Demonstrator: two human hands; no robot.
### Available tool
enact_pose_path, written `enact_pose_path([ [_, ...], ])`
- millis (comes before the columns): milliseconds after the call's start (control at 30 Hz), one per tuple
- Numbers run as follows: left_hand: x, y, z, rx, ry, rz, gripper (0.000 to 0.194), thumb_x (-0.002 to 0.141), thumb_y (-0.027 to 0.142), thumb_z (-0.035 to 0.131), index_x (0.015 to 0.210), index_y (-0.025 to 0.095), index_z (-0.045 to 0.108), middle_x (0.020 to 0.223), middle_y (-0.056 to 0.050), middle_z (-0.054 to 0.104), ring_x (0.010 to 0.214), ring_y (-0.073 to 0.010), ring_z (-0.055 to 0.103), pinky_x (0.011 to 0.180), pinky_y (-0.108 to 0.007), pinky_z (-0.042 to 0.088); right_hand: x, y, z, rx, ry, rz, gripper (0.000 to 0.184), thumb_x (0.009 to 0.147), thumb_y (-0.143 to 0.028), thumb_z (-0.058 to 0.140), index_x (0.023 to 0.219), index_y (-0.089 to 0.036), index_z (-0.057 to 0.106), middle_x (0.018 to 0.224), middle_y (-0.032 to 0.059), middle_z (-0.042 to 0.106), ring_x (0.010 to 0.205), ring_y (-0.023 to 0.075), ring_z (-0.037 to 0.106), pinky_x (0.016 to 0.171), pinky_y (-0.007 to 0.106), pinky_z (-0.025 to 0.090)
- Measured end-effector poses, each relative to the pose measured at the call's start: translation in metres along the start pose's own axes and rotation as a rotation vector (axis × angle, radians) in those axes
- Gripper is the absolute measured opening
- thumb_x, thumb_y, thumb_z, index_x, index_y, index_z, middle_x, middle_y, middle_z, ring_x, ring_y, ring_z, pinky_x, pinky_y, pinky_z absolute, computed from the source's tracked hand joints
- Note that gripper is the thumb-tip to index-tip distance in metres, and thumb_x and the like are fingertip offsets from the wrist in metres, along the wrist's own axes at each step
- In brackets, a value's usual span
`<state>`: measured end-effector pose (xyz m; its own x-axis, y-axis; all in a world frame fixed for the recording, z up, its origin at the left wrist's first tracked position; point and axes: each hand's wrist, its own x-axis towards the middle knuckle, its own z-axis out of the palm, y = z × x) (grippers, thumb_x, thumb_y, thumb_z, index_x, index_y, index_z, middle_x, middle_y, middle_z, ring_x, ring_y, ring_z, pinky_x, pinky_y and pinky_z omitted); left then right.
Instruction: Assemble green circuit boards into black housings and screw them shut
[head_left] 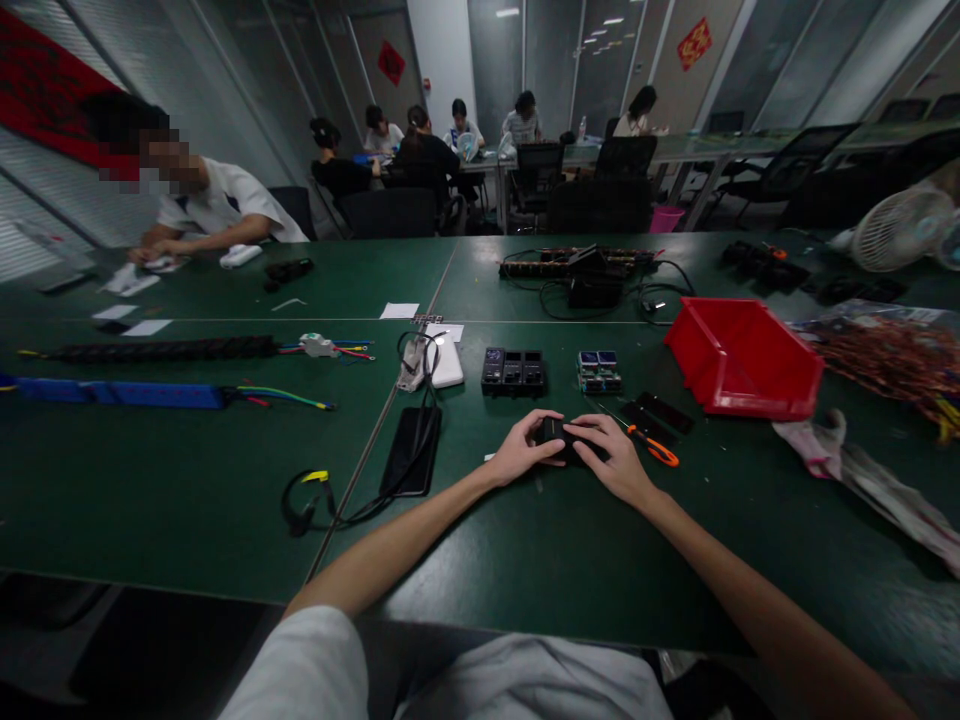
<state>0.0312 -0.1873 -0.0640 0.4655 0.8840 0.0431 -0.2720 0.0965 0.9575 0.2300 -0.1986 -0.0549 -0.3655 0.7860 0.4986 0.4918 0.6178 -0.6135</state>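
A pale sleeve (304, 660) lies nearest, and beyond it 2 bare forearms (420, 540) converge over the green table (510, 560), the left hand (523, 448) pinching a black device (553, 430) between thumb and fingers, the right hand (613, 462) arched palm-down, fingers slightly spread across its right side.

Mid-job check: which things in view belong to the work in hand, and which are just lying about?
Likely part of the job, judging by nearness:
black part, held in left hand and right hand
black casings
small circuit modules
orange-handled tool

Apparently just lying about:
black phone
blue strip
fan
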Motion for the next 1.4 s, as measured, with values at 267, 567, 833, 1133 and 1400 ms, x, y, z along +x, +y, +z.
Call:
enact_pose_path([
  [267, 0.0003, 0.0006, -0.0009, -0.035, -0.001, -0.032, 0.049, 0.074, 0.039, 0.069, 0.118, 0.023, 0.051, 0.112, -0.008, 0.053, 0.103, -0.0239, 0.057, 0.076, -0.045, 0.058, 0.0021, 0.0016, -0.0035, -0.078, -0.003, -0.021, 0.032, 0.093, -0.027, 0.045, 0.12, -0.034, 0.061, 0.113, 0.0067, 0.058, 0.108, 0.0253, 0.052, 0.093, 0.048, 0.044],
  [567, 0.0007, -0.0009, -0.0019, -0.022, -0.017, -0.035, 0.049, 0.074, 0.036, 0.069, 0.117, 0.02, 0.052, 0.113, -0.008, 0.053, 0.104, -0.0246, 0.057, 0.077, -0.045, 0.059, 0.0014, 0.0022, -0.0048, -0.092, -0.036, -0.04, 0.033, 0.093, -0.026, 0.046, 0.121, -0.034, 0.06, 0.113, 0.0069, 0.057, 0.107, 0.0249, 0.052, 0.092, 0.047, 0.045],
  [833, 0.0006, -0.0013, -0.001, -0.015, -0.001, -0.028, 0.049, 0.074, 0.037, 0.069, 0.118, 0.022, 0.052, 0.113, -0.007, 0.053, 0.104, -0.024, 0.056, 0.077, -0.046, 0.058, 0.0016, 0.0033, -0.0041, -0.088, -0.028, -0.044, 0.032, 0.092, -0.028, 0.047, 0.12, -0.034, 0.061, 0.111, 0.0069, 0.059, 0.104, 0.0252, 0.054, 0.09, 0.048, 0.046],
  [1133, 0.0006, -0.0015, -0.001, -0.015, 0.011, -0.029, 0.05, 0.071, 0.037, 0.072, 0.114, 0.021, 0.054, 0.109, -0.006, 0.054, 0.099, -0.0218, 0.058, 0.077, -0.046, 0.058, 0.0025, 0.0013, -0.0058, -0.055, -0.027, -0.033, 0.028, 0.091, -0.027, 0.051, 0.116, -0.029, 0.063, 0.111, 0.0074, 0.062, 0.106, 0.0249, 0.055, 0.091, 0.047, 0.045],
  [1400, 0.0004, -0.0019, -0.0006, 0.0, 0.041, 0.009, 0.05, 0.069, 0.034, 0.074, 0.113, 0.019, 0.054, 0.11, -0.007, 0.054, 0.101, -0.0215, 0.056, 0.079, -0.044, 0.058, 0.0019, 0.0028, -0.0035, -0.033, 0.032, -0.004, 0.023, 0.088, -0.03, 0.056, 0.11, -0.025, 0.061, 0.115, 0.0083, 0.061, 0.11, 0.0268, 0.055, 0.095, 0.051, 0.044],
])
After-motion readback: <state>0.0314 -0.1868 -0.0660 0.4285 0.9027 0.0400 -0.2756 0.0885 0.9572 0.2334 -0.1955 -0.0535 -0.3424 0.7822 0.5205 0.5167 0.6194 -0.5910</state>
